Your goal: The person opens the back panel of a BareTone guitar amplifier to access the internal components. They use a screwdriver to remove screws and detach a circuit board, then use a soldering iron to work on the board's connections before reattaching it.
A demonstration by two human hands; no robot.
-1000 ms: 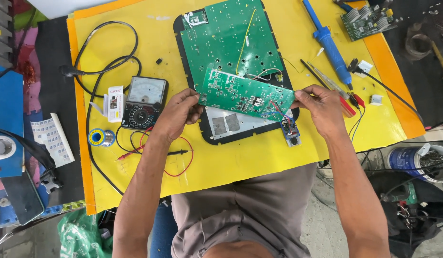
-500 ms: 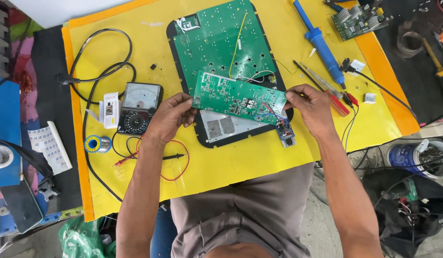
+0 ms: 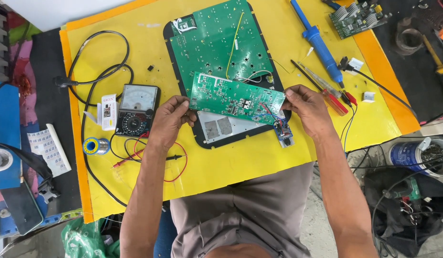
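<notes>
I hold a long narrow green circuit board (image 3: 234, 97) by its two ends, level above the work surface. My left hand (image 3: 170, 120) grips its left end and my right hand (image 3: 307, 108) grips its right end. Thin coloured wires run from the board's right end to a small module (image 3: 284, 133) lying on the mat. Under the board sits a large green circuit board (image 3: 216, 40) in a black tray-like case (image 3: 207, 138), with a yellow wire across it and a bare metal plate at its near end.
A yellow mat (image 3: 240, 167) covers the table. An analog multimeter (image 3: 137, 110) with red and black probe leads, a solder spool (image 3: 95, 145) and a small white box lie to the left. A blue soldering iron (image 3: 318, 42), screwdrivers (image 3: 321, 88) and another board (image 3: 356, 18) lie right.
The view has shifted slightly. Both hands have kept their hold on the narrow board, which now sits a little more level over the case.
</notes>
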